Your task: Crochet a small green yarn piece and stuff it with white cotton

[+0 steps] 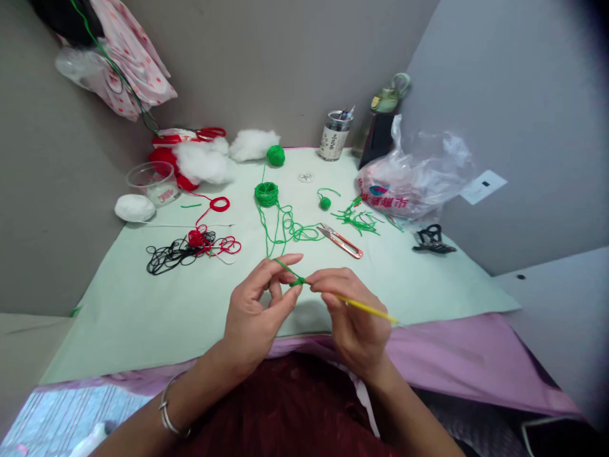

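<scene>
The pale green tabletop (181, 311) fills the middle of the frame, and on it, at the right, sits a clear plastic bag (413, 181) with red lettering. My left hand (259, 311) is just below the frame's centre, thumb and fingers pinched narrow on the green piece, a green strand running over the fingers. My right hand (359, 324), beside it to the right, is closed around a yellow hook, fingertips almost meeting the left's. At the upper left lies white stuffing (202, 164), and below it, left of centre, a tangle of black yarn (166, 255) with red yarn (196, 238) mixed in. A pen jar (333, 135) stands at the upper right of centre. The yellow hook (368, 308) slants down and right from my grip; orange-handled snips (341, 241) lie above my right hand. Near upper centre are a green yarn coil (267, 194) and, above it, a smaller green ball (275, 155). Smallest is the green piece (298, 281), held up between my fingertips near the centre
</scene>
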A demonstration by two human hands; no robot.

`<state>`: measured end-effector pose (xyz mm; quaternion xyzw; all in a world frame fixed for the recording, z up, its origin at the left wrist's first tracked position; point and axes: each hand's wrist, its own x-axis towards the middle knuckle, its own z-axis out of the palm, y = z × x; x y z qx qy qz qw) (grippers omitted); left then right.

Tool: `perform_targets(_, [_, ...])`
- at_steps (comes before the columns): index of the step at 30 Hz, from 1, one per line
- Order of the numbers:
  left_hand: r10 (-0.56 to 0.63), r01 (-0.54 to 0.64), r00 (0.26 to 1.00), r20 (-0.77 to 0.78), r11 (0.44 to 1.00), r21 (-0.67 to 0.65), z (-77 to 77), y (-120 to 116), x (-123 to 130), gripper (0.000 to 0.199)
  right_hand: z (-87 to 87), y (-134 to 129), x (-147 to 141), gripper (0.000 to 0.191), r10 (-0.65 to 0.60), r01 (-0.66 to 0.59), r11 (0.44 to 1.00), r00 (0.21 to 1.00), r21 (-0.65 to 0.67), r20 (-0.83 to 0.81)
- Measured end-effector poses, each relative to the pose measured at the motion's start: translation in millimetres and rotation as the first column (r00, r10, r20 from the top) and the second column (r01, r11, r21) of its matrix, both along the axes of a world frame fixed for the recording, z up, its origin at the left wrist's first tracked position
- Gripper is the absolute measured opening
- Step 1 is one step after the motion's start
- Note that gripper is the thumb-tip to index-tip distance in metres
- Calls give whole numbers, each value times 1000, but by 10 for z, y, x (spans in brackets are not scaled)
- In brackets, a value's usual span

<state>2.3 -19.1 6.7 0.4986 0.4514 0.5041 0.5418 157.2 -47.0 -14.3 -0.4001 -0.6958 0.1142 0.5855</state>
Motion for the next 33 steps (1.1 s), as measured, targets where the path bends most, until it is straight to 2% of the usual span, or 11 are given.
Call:
perform_targets(2, [-32,40,994,108,997,-70,-5,3,6,43,-67,-20,-18,30,-110,95,990,981,102,161])
perform_targets(4, [-126,194,949,290,957,-217,-9,23,-5,50,-117,-36,-33,35,-199,168,973,959,158,202])
perform_targets(8, [-174,416,816,551,838,-352,13,80,-44,38,-73,-17,-40,26,-109,109,994,983,-11,-146])
perform_targets(11, [-156,364,837,525,875,-319,29,96,-50,36,12,39,-50,21,-33,-33,990,887,-135,-460])
perform_targets(13, [-182,345,866,467,892,-292,24,87,-40,36,38,72,-69,19,-2,-97,981,863,-168,-506])
perform_targets(16, [-190,305,901,389,917,-258,-6,60,-17,36,15,85,-105,20,-8,-83,978,902,-191,-432])
perform_targets(19, [-139,245,914,381,938,-245,-39,43,8,40,-53,55,-120,25,-69,43,993,966,-109,-248])
perform_targets(23, [-141,378,826,545,857,-351,-68,73,9,40,-109,32,-74,30,-148,147,987,989,69,1])
perform_targets(26, [-128,444,770,625,811,-381,-72,107,-17,32,-85,61,-25,24,-112,97,992,966,-75,-233])
perform_targets(29, [-140,370,823,551,867,-333,-61,104,-29,30,-48,99,-20,20,-28,-86,975,862,-202,-506])
perform_targets(33, [-183,305,891,416,920,-248,-65,69,-20,36,-45,116,-54,17,25,-160,957,875,-241,-483])
